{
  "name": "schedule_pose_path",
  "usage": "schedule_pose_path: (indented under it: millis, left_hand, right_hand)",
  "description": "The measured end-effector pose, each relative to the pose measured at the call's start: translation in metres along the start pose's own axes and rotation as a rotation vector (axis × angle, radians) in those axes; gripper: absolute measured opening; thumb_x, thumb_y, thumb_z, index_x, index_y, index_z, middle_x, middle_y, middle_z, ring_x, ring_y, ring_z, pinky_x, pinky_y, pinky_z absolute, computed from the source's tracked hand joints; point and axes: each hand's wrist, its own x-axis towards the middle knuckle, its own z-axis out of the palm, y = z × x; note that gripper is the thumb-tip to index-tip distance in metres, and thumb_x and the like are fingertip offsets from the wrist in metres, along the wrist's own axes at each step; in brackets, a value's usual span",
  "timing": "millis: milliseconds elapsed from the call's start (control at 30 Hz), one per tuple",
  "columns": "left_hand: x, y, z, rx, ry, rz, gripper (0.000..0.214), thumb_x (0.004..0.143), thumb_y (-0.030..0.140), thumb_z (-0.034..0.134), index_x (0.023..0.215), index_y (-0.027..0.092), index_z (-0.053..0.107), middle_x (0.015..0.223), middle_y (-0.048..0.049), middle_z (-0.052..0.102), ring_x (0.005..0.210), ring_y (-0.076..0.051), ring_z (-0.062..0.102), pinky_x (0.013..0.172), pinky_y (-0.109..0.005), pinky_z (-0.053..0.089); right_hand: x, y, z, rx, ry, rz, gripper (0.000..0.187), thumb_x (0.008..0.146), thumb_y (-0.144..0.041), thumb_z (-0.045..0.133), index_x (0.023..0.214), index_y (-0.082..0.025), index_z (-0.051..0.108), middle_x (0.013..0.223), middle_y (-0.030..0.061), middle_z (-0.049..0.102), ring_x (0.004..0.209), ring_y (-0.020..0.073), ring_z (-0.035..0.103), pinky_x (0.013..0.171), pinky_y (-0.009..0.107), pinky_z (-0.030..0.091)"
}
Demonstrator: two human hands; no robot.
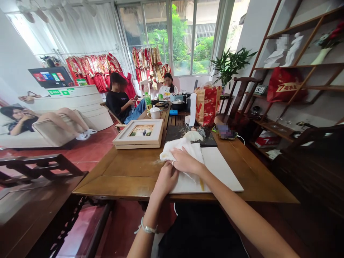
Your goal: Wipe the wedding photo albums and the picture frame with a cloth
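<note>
My right hand lies on a white cloth, fingers curled and pressing it onto a flat white board that rests on the wooden table. My left hand sits at the board's left edge, fingers bent against the cloth's lower corner. A watch band circles my left wrist. A thin yellow strip shows on the board below my right hand.
Stacked picture frames lie at the table's left, a dark photo print and a phone beyond the board. A white teapot, red bags and cookware stand further back. Three people sit in the room. Wooden chairs flank both sides; shelves stand on the right.
</note>
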Motion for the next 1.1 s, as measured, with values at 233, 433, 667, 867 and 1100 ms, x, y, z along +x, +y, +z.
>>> schedule_pose_path:
  millis: [233,433,667,867,1100]
  left_hand:
    - [-0.002,0.007,-0.004,-0.091,0.022,0.063,0.023,0.085,0.018,0.049,0.103,0.018,0.063,0.118,-0.0096,0.063,0.116,-0.024,0.054,0.100,-0.036,0.042]
    - [-0.001,-0.001,0.000,-0.076,0.028,0.007,0.032,0.086,0.022,0.051,0.116,0.015,0.058,0.131,-0.0131,0.055,0.127,-0.025,0.045,0.108,-0.042,0.034]
    - [-0.001,-0.002,0.001,-0.051,0.047,0.010,0.034,0.081,0.012,0.049,0.114,0.015,0.058,0.127,-0.0133,0.057,0.124,-0.025,0.048,0.106,-0.043,0.037]
    - [0.000,-0.004,0.002,-0.055,0.037,0.026,0.040,0.076,0.007,0.049,0.115,0.015,0.057,0.126,-0.0127,0.058,0.124,-0.024,0.048,0.106,-0.042,0.037]
    - [-0.001,-0.008,0.006,-0.037,0.035,-0.068,0.033,0.083,0.018,0.048,0.115,0.013,0.058,0.133,-0.0153,0.053,0.127,-0.024,0.047,0.109,-0.042,0.035]
  right_hand:
    - [-0.056,0.016,-0.013,-0.099,0.052,0.048,0.044,0.083,-0.013,0.039,0.124,-0.013,0.054,0.132,0.0118,0.054,0.131,0.0236,0.035,0.110,0.043,0.021]
    - [-0.079,0.019,-0.027,-0.209,0.091,0.123,0.038,0.079,-0.009,0.040,0.108,-0.013,0.063,0.118,0.0122,0.063,0.130,0.0279,0.036,0.108,0.048,0.021]
    - [-0.052,0.009,-0.013,-0.247,0.139,0.039,0.055,0.071,-0.007,0.041,0.125,-0.005,0.052,0.136,0.0147,0.049,0.138,0.0264,0.017,0.112,0.050,0.003]
    - [-0.057,0.015,-0.009,-0.159,-0.018,-0.106,0.063,0.066,-0.003,0.037,0.128,-0.007,0.050,0.137,0.0136,0.049,0.132,0.0179,0.035,0.114,0.043,0.014]
    - [-0.140,-0.019,-0.030,-0.229,-0.093,0.006,0.058,0.067,-0.004,0.041,0.121,-0.012,0.059,0.129,0.0107,0.057,0.125,0.0232,0.045,0.112,0.041,0.024]
